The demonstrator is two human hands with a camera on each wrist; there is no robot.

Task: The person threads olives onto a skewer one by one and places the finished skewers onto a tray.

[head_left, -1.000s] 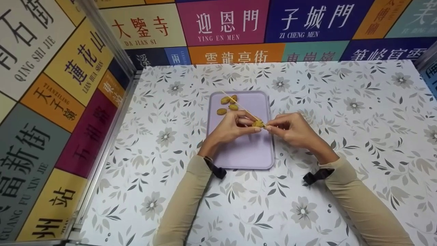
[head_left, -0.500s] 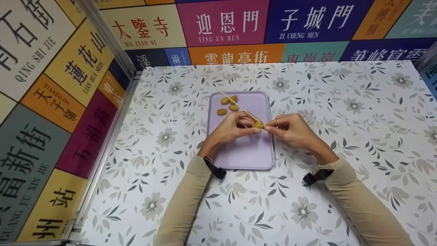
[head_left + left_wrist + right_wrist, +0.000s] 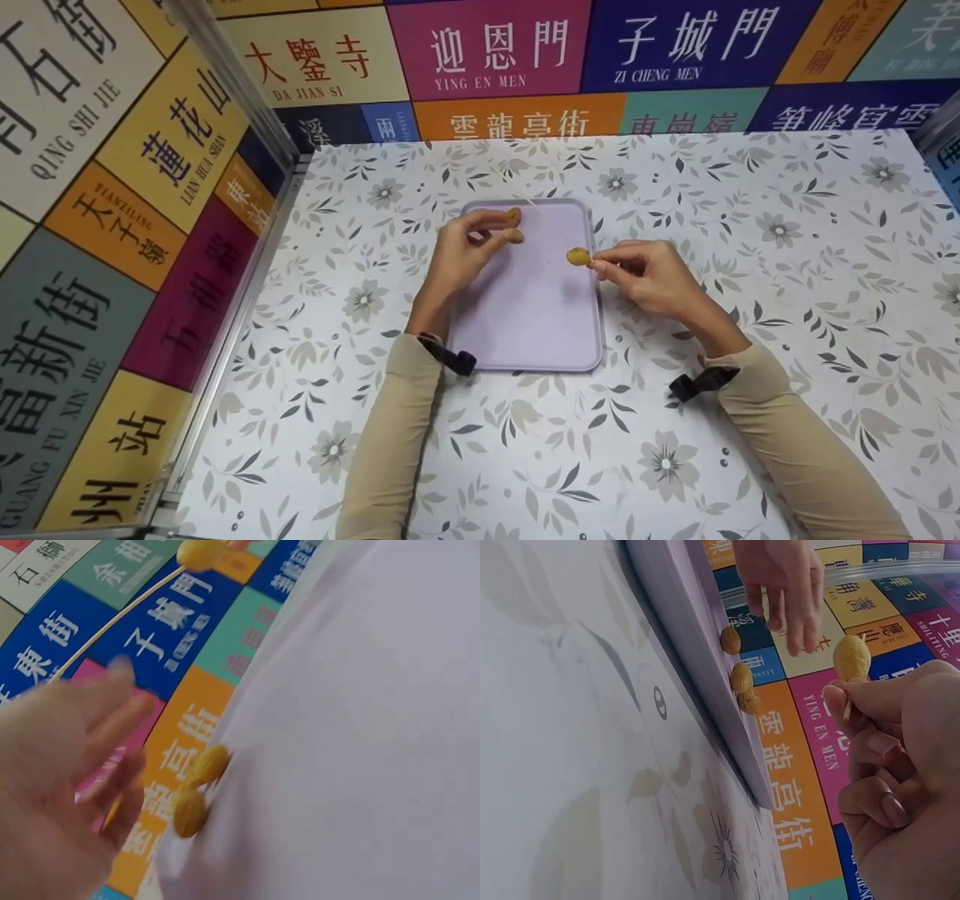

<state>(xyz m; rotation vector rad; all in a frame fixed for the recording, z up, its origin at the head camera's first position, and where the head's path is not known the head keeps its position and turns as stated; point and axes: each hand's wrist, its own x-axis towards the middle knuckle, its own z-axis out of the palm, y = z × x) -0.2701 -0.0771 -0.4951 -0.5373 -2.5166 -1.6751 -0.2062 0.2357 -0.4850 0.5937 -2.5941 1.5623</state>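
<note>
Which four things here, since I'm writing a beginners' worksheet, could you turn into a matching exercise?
1. Flat pale-purple rectangular tray
2. Thin straw-coloured stick
3. Bare left hand
4. Bare right hand

A. Threaded through an oval yellow fruit
B. Above the tray's far-left part
C. Pinching beside that fruit
D. On the white floral tabletop

Pairs: 1-D, 2-A, 3-B, 4-C.

In the head view, your bare left hand (image 3: 463, 249) partly hides the oval yellow-brown fruits (image 3: 742, 677) on the flat lilac tray (image 3: 540, 322). In the left wrist view, that hand is blurred and cut off by the left edge; the thin, pale wooden skewer (image 3: 120, 616), faint in the head view, disappears behind it. Your bare right hand (image 3: 907, 757) runs past the right wrist view's edge.
</note>
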